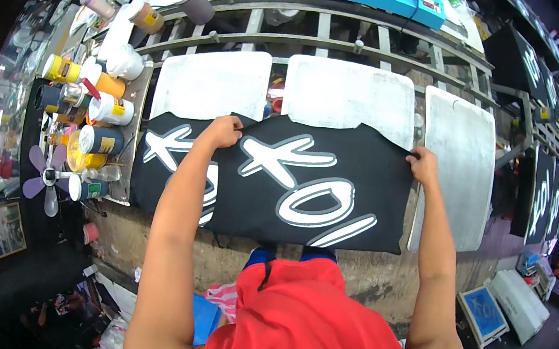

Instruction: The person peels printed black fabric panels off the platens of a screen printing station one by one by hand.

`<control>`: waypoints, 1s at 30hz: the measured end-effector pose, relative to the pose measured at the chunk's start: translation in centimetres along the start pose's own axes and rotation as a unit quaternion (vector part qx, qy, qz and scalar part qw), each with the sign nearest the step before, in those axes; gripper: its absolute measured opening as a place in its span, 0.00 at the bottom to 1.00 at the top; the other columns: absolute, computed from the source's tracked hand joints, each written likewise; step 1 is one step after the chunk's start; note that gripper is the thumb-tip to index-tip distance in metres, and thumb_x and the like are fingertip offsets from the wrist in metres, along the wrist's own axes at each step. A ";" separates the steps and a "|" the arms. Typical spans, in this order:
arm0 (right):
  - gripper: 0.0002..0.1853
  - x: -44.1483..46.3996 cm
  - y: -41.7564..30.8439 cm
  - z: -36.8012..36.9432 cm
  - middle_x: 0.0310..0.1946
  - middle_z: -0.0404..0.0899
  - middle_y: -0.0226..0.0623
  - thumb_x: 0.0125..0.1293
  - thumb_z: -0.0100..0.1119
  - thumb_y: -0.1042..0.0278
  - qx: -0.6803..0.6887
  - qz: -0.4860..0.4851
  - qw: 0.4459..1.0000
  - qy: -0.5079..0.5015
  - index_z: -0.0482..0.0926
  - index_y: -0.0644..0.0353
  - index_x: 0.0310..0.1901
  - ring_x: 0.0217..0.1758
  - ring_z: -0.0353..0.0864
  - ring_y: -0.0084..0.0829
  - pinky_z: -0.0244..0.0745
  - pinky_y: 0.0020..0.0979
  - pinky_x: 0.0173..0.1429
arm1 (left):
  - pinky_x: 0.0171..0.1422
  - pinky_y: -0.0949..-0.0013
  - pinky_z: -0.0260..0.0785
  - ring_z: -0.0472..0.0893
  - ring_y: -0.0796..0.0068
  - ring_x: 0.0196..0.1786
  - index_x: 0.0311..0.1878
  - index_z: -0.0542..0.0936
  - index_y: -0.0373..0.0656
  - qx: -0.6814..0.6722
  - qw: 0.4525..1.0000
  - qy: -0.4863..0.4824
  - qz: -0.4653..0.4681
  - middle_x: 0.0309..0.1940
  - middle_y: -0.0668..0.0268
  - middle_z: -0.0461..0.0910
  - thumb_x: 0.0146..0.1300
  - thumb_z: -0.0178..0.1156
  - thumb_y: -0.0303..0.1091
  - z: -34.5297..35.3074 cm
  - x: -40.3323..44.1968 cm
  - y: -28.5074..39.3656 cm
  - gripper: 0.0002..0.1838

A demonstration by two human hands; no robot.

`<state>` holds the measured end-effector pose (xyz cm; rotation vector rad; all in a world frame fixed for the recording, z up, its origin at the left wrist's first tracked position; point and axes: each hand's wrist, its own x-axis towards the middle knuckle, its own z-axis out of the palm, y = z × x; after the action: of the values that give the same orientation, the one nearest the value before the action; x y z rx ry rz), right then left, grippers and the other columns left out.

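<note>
A black printed fabric panel (375, 185) with white, grey-edged lettering is spread over the pale boards. My left hand (224, 132) pinches its upper left edge, fingers closed on the cloth. At the upper right corner, my right hand (422, 165) grips the same panel between thumb and fingers. A second black panel (154, 184) with the same white print lies to the left, partly covered by the first panel and by my left forearm. Behind the cloth show a left white board (212, 81) and a middle white board (351, 93).
A greyish board (455, 174) stands to the right. Several paint tubs (100, 140) crowd the left side, near a purple fan (50, 174). A metal rail frame (295, 38) runs behind the boards. More printed black panels (540, 194) hang at right, above a blue screen frame (483, 315).
</note>
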<state>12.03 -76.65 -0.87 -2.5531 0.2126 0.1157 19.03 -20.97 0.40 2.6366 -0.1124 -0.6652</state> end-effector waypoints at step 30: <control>0.13 -29.5 -40.0 -7.1 0.27 0.70 0.34 0.64 0.63 0.63 0.401 -0.175 0.896 0.082 0.70 0.62 0.35 0.25 0.72 0.25 0.71 0.24 0.28 | 0.43 0.72 0.69 0.78 0.70 0.34 0.35 0.77 0.35 -0.285 0.909 0.228 0.200 0.29 0.60 0.78 0.52 0.45 0.21 -27.5 -39.4 -20.2 0.11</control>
<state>-9.63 -43.77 30.22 -1.7301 -0.1257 -0.2759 -3.34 14.67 31.18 2.0371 -0.2645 0.0682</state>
